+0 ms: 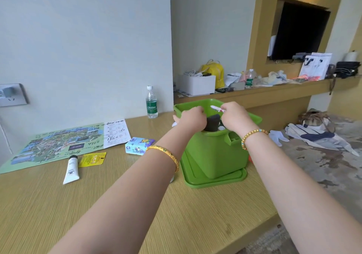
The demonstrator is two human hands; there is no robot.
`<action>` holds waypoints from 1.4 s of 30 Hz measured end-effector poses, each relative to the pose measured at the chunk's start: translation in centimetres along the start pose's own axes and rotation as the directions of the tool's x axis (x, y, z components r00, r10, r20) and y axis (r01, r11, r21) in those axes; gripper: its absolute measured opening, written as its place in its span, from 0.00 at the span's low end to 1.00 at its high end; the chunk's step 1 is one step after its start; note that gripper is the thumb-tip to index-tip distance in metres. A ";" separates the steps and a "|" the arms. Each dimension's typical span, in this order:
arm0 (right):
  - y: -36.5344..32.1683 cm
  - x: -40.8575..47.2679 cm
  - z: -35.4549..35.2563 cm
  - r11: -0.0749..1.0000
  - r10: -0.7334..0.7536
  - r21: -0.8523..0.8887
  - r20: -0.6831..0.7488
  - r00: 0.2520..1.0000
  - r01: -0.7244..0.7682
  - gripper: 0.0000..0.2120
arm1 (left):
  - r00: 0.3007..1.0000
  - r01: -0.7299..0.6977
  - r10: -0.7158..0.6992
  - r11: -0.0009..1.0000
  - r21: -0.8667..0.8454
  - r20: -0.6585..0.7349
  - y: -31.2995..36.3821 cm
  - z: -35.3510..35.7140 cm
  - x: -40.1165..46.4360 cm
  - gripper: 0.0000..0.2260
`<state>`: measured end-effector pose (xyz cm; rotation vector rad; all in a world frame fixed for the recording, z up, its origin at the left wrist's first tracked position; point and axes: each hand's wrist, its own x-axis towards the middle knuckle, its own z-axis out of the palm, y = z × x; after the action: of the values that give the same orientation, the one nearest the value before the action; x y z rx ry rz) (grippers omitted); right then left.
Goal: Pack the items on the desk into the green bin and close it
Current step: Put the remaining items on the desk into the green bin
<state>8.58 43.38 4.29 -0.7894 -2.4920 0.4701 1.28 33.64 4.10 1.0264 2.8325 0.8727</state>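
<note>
Your forearms reach forward over a broad bare stretch of the wooden surface [121, 210], whose front edge drops away below your right arm. The green bin [213, 151] stands on its flat green lid [215, 181], close to that right-hand edge.

Your left hand [193, 117] is curled over the bin's open top, gripping a dark item [212, 123] that stands inside; what it is cannot be told. Your right hand [234, 116] pinches a white pen [215, 108] over the opening, its tip pointing toward the left hand.

Left of your left hand lie a blue tissue pack [139, 145], a white tube [71, 170], and a yellow sachet [92, 159] touching the tube's cap. Farther left is a printed map [64, 144] with handwriting, "1260" among it.

Beyond the left hand, at the wall, a water bottle [151, 103] stands upright, its green label reading "Cestbon".
</note>
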 end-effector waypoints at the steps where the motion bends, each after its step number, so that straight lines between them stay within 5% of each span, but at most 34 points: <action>1: 0.0 0.1 0.0 0.999 0.025 -0.024 0.010 1.000 -0.024 0.09 | 1.000 -0.007 0.008 1.000 0.030 -0.027 -0.2 -0.1 0.1 0.16; 5: -0.4 0.1 0.3 0.984 0.076 -0.167 0.094 0.993 -0.060 0.17 | 0.993 -0.018 0.028 0.996 0.083 -0.117 -2.2 -1.0 -0.3 0.15; 9: -3.3 -1.3 1.1 0.992 -0.089 -0.100 -0.159 0.983 0.074 0.16 | 0.966 -0.013 0.020 1.000 0.028 -0.258 -6.7 -2.4 -1.4 0.15; 14: -9.7 -4.1 6.8 0.917 -0.305 0.119 -0.404 0.862 0.380 0.14 | 0.948 0.065 -0.099 0.990 -0.122 -0.304 -15.1 -3.3 -4.2 0.15; 20: -16.1 -9.3 18.9 0.828 -0.410 0.415 -0.012 0.912 0.377 0.17 | 0.919 0.267 -0.283 0.959 -0.098 -0.275 -25.9 -2.6 -8.9 0.15; 26: -19.6 -10.3 25.1 0.785 -0.195 0.615 0.352 0.915 -0.070 0.20 | 0.822 0.415 -0.445 0.895 -0.162 -0.354 -32.8 -3.9 -10.6 0.16; 33: -22.0 -8.4 28.5 0.869 -0.464 0.349 0.329 0.822 0.351 0.27 | 0.847 0.494 -0.498 0.867 -0.067 -0.185 -36.4 -4.6 -9.6 0.23; 37: -22.5 -7.8 29.5 0.864 -0.503 0.224 0.425 0.752 0.451 0.26 | 0.851 0.477 -0.496 0.867 -0.143 -0.171 -37.0 -4.9 -9.6 0.25; 42: -22.8 -9.0 29.0 0.853 -0.498 0.064 0.395 0.772 0.517 0.21 | 0.868 0.462 -0.447 0.886 0.021 -0.217 -36.7 -4.6 -10.2 0.21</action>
<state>-10.62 15.26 -12.36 0.0098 -2.9535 0.3990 -13.18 2.15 -12.36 0.2399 3.0882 0.8678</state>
